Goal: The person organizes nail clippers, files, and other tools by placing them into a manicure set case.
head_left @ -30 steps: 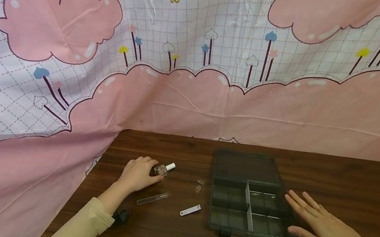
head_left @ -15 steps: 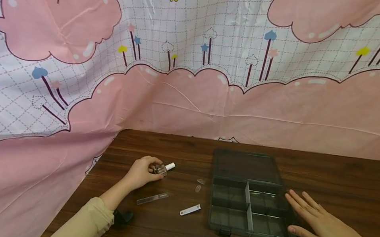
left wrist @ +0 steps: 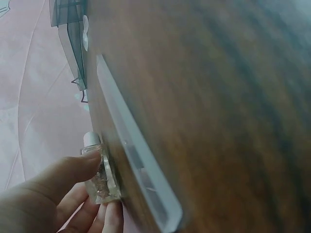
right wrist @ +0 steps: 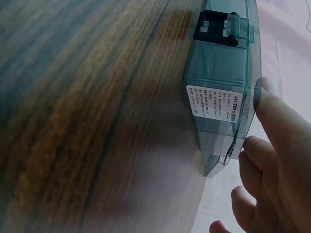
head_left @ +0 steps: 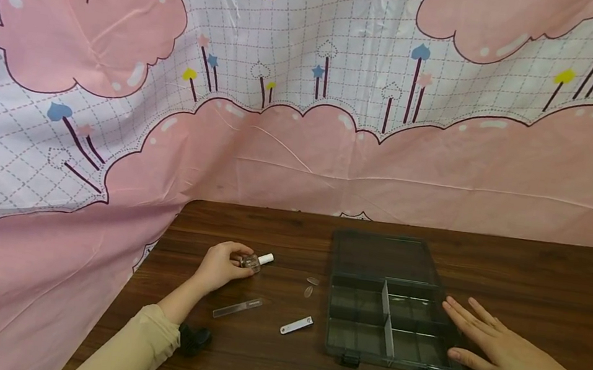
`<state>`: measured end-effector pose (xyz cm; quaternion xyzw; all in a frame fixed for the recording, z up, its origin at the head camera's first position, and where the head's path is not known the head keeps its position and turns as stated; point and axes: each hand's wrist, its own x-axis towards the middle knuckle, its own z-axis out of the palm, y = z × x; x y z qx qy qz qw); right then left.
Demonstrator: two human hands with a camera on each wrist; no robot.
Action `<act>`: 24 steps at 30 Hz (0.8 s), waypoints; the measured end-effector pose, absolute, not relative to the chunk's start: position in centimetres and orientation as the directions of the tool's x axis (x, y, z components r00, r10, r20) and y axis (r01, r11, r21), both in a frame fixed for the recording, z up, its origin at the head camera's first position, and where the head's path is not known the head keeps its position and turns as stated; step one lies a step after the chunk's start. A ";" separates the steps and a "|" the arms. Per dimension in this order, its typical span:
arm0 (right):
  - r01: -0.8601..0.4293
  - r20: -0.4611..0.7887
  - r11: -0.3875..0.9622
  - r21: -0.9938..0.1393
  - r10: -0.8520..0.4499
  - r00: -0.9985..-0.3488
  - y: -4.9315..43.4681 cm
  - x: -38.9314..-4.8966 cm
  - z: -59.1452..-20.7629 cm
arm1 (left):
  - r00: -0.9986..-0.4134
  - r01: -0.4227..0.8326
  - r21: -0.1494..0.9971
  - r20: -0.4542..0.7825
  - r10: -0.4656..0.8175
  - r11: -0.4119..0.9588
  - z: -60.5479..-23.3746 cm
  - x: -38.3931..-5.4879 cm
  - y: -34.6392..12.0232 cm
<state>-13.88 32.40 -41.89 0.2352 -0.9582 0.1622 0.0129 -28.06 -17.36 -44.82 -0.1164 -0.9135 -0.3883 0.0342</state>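
Observation:
My left hand (head_left: 219, 267) pinches a small nail polish bottle (head_left: 249, 262) with a white cap, lying tilted low over the table at the left. In the left wrist view the thumb lies on one side of the glass bottle (left wrist: 103, 187), and fingers curl under it. My right hand (head_left: 501, 356) lies with fingers spread at the right side of a grey see-through divided box (head_left: 391, 363). In the right wrist view, thumb and index finger touch the rim of the box (right wrist: 218, 68), and the other fingers hang loosely beside it.
Between the left hand and the box lie a clear-sleeved nail file (head_left: 237, 308), a nail clipper (head_left: 297, 325) and two small clear oval pieces (head_left: 308, 291). The lid (head_left: 383, 256) of the box lies folded back. A pink patterned cloth (head_left: 297, 179) hangs behind the table (head_left: 542, 286).
The left fingers have lifted and curled round the nail polish bottle, which shows more openly now. The right hand and the box have stayed put; the view has tilted slightly.

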 end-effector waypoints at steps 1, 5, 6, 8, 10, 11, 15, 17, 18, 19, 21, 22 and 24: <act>-0.456 0.100 0.837 -0.304 -0.448 -0.889 32.4 -13.9 -41.9 | -0.972 0.235 0.708 0.152 0.181 0.666 -44.8 -28.1 -17.4; -0.458 0.099 0.834 -0.307 -0.450 -0.887 32.4 -13.8 -41.9 | -0.973 0.231 0.721 0.156 0.172 0.653 -44.7 -28.1 -17.4; -0.457 0.098 0.834 -0.309 -0.450 -0.887 32.4 -13.8 -41.9 | -0.973 0.230 0.723 0.157 0.170 0.651 -44.7 -28.2 -17.5; -0.454 0.094 0.834 -0.313 -0.448 -0.889 32.4 -13.8 -41.9 | -0.973 0.232 0.726 0.158 0.171 0.647 -44.7 -28.2 -17.5; -0.449 0.085 0.833 -0.323 -0.447 -0.891 32.4 -13.8 -42.0 | -0.973 0.228 0.734 0.155 0.168 0.640 -44.7 -28.2 -17.5; -0.448 0.082 0.833 -0.326 -0.447 -0.891 32.4 -13.9 -42.0 | -0.974 0.227 0.738 0.154 0.168 0.636 -44.7 -28.2 -17.5; -0.445 0.072 0.829 -0.340 -0.449 -0.891 32.4 -13.9 -42.1 | -0.973 0.230 0.750 0.159 0.169 0.620 -44.5 -28.1 -17.5; -0.450 0.077 0.825 -0.341 -0.452 -0.888 32.4 -13.9 -42.2 | -0.970 0.241 0.752 0.168 0.175 0.613 -44.3 -27.9 -17.3; -0.452 0.079 0.823 -0.344 -0.454 -0.887 32.4 -13.9 -42.2 | -0.969 0.245 0.754 0.171 0.179 0.609 -44.1 -27.8 -17.2; -0.454 0.082 0.821 -0.345 -0.456 -0.886 32.4 -13.9 -42.3 | -0.968 0.248 0.758 0.171 0.184 0.604 -43.9 -27.6 -17.0; -0.456 0.082 0.819 -0.347 -0.458 -0.885 32.4 -13.9 -42.3 | -0.965 0.258 0.764 0.173 0.198 0.591 -43.4 -27.2 -16.6; -0.456 0.082 0.818 -0.350 -0.458 -0.885 32.4 -13.9 -42.3 | -0.963 0.263 0.771 0.173 0.206 0.579 -43.2 -27.1 -16.3; -0.455 0.080 0.816 -0.355 -0.459 -0.885 32.4 -14.0 -42.4 | -0.960 0.265 0.791 0.163 0.226 0.551 -42.5 -26.7 -15.7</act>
